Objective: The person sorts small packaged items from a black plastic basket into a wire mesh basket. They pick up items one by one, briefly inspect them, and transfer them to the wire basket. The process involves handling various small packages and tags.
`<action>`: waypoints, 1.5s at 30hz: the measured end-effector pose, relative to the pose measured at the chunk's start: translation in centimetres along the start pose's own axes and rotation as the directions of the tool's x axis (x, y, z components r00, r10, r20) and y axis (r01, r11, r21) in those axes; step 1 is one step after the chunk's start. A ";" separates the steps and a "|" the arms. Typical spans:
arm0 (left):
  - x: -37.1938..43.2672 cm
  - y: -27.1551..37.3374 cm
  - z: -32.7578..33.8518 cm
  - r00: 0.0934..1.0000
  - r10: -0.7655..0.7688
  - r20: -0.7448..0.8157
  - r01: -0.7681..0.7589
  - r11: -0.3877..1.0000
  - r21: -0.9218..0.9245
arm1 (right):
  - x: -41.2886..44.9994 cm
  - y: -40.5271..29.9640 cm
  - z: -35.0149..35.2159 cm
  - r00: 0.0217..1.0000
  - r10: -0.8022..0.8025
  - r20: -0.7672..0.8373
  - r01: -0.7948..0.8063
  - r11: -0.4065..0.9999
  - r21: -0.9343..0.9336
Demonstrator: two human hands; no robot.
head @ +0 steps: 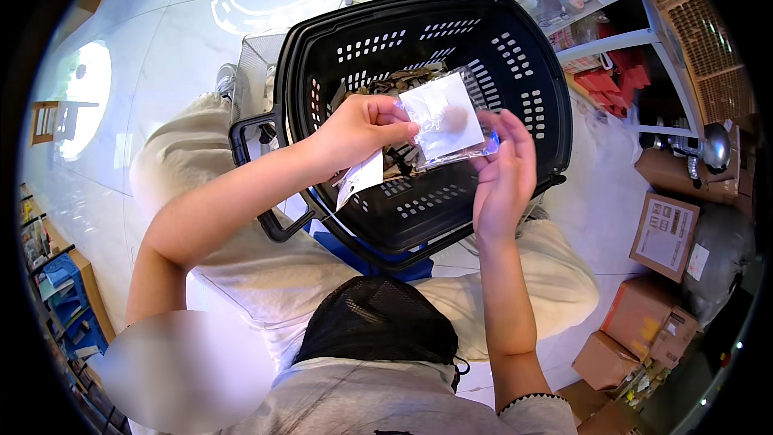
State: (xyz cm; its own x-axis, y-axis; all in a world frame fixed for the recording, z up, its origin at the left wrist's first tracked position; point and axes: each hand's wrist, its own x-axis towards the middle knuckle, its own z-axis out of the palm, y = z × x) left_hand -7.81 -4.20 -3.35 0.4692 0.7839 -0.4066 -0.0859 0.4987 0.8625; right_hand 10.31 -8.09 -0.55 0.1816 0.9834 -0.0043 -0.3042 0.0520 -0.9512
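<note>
My left hand (353,133) pinches the left edge of a small clear plastic bag (432,162) between thumb and fingers. Inside the bag is a white card (430,103), with a pale, roundish, blurred thing (456,119) against it. A white paper tag (367,176) with a small hole hangs under the same hand. My right hand (507,175) holds the bag's right edge, its fingers partly behind the plastic. Both hands are over a black plastic shopping basket (368,69). Brown, flat, dry-looking pieces (401,80) lie in the basket, partly hidden by the hands and bag.
The basket's handle (238,145) sticks out left. Beside it stands a metal mesh bin (256,63). A black mesh bag (380,320) rests at my lap. Cardboard boxes (664,235) and white shelving (616,45) line the right; a blue rack (66,290) stands left.
</note>
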 end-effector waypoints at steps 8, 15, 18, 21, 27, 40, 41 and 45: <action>-0.7 1.3 0.0 0.991 0.099 0.090 -0.097 0.995 -0.017 | 0.0 1.3 -1.1 0.994 0.083 -0.071 -0.100 0.949 -0.299; -1.3 1.4 -1.8 0.990 0.109 0.088 -0.112 0.993 0.027 | 1.1 1.8 0.5 0.999 0.038 0.012 -0.028 0.894 -0.447; -2.1 1.1 -3.8 0.995 0.102 -0.014 -0.102 0.994 0.030 | 1.3 2.6 3.7 0.994 0.051 0.095 0.004 0.863 -0.505; -3.4 2.0 -8.0 0.884 0.398 -0.243 -0.246 0.840 0.484 | 1.9 4.7 6.2 0.965 0.128 0.229 -0.039 0.933 -0.358; -4.5 1.9 -25.0 0.648 0.309 -0.696 0.079 0.882 0.465 | 3.1 9.1 9.7 0.904 0.232 0.359 -0.087 0.922 -0.377; 1.1 2.3 -24.4 0.511 0.578 -0.636 0.008 0.737 0.676 | 4.6 9.9 8.6 0.930 0.280 0.239 -0.144 0.874 -0.464; 1.0 3.2 -23.2 0.505 0.615 -0.606 -0.036 0.717 0.696 | 4.3 9.4 8.4 0.930 0.278 0.241 -0.145 0.878 -0.457; 0.7 6.1 -16.3 0.579 0.595 -0.557 -0.148 0.748 0.647 | 2.7 7.5 5.9 0.900 0.298 0.318 -0.156 0.901 -0.405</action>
State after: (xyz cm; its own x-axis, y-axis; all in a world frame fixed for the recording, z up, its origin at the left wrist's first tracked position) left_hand -22.34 5.44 -3.35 -0.2691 0.9568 0.1104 0.4347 0.0184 0.9004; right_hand 2.98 -4.02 -5.88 -0.2245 0.9559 -0.1896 0.0761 -0.1768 -0.9813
